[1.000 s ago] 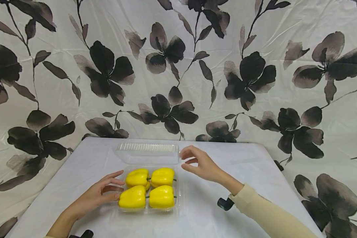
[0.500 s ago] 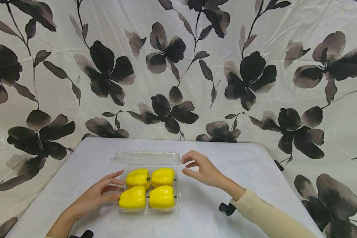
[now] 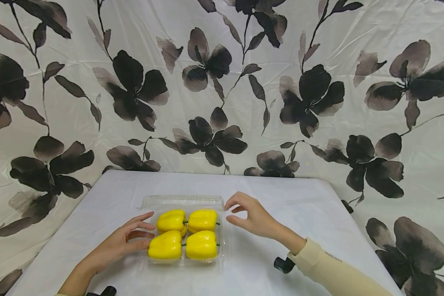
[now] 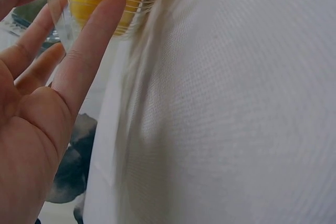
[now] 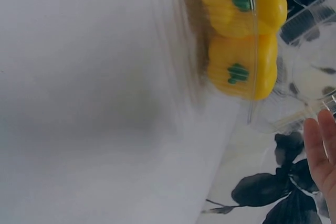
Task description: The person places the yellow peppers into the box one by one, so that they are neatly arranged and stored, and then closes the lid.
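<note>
Several yellow bell peppers (image 3: pixel 201 245) with green stems lie in a clear plastic clamshell container (image 3: pixel 222 257). Its hinged clear lid (image 3: pixel 183 200) is raised and tilted along the far side. My left hand (image 3: pixel 123 238) is at the container's left side, fingers spread. A fingertip lies against the ribbed clear wall in the left wrist view. At the lid's right edge is my right hand (image 3: pixel 253 213), thumb and forefinger apart. In the right wrist view, its fairly straight fingers meet the lid's corner; whether they press on it is hard to tell.
A white cloth covers the table (image 3: pixel 281 197). Behind it hangs a pale curtain (image 3: pixel 266 94) with dark flowers. A black wrist device (image 3: pixel 284 265) hangs under the right forearm, and another (image 3: pixel 107 291) shows under the left.
The lid has come down in the head view, towards the peppers. My right hand has moved down along with it. My left hand and the peppers have stayed in place.
</note>
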Demonstrator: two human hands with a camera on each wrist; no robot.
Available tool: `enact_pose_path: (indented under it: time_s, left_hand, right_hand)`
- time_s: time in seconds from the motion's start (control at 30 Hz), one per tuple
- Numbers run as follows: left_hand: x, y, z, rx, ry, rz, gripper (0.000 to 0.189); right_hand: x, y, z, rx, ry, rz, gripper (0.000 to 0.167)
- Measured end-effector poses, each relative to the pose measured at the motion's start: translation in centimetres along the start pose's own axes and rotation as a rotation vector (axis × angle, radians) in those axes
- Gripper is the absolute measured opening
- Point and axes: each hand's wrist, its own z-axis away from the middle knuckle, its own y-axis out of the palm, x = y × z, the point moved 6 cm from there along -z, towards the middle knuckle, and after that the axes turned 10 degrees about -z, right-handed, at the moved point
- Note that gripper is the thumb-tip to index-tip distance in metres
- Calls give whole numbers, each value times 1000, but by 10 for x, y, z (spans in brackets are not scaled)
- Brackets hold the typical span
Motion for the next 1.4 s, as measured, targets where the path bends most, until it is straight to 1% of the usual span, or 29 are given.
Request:
enact_pose_path:
  time_s: [0.33,0.57,0.8,1.07,1.27,1.4]
  left_hand:
    - [1,0,-1,-13,-28,-2,41]
    - [4,0,0,-20,-77,1,46]
    - [5,0,0,-23,-107,5,49]
    - [2,-2,0,-48,-86,-80,48]
    - [-1,-3,2,-56,-48,-106,40]
    - [-1,-3,3,-53,-24,-103,38]
  right_hand:
    - [1,5,5,21,-24,13,26]
    - [0,8,9,47,-33,24,25]
    - [-2,14,15,71,-38,37,22]
    - [-7,19,21,90,-15,44,21]
    - [-14,24,26,105,19,42,21]
    - [-18,28,30,111,32,46,22]
